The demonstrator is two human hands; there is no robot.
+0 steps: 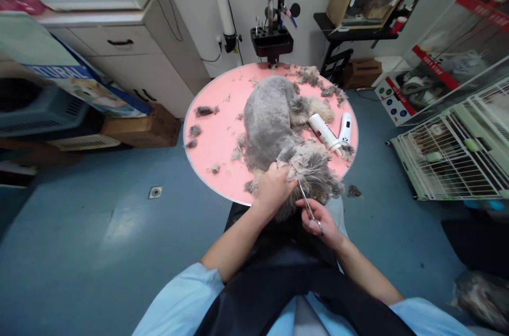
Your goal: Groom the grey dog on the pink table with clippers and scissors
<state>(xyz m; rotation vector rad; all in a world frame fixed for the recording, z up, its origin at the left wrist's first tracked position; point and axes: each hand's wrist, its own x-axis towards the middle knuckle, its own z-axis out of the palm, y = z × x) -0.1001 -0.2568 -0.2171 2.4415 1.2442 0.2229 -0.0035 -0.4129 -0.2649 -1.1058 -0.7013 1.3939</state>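
A grey dog (268,113) lies on a round pink table (222,92), its body clipped short and its head fur long and shaggy. My left hand (274,187) is closed on the fur by the dog's head, near the table's front edge. In my right hand (322,222) is a pair of scissors (304,195), the fingers round the handles and the blades pointing up into that fur, close to my left fingers. A white bottle (324,132) lies on its side to the right of the dog. Beside it rests a white clipper (345,129).
Cut fur tufts (204,111) are scattered over the table. A black tool holder (272,42) on a metal post stands at the table's far edge. A wire cage (457,150) is on the right; a cardboard box (143,126) and cabinet (119,50) are on the left.
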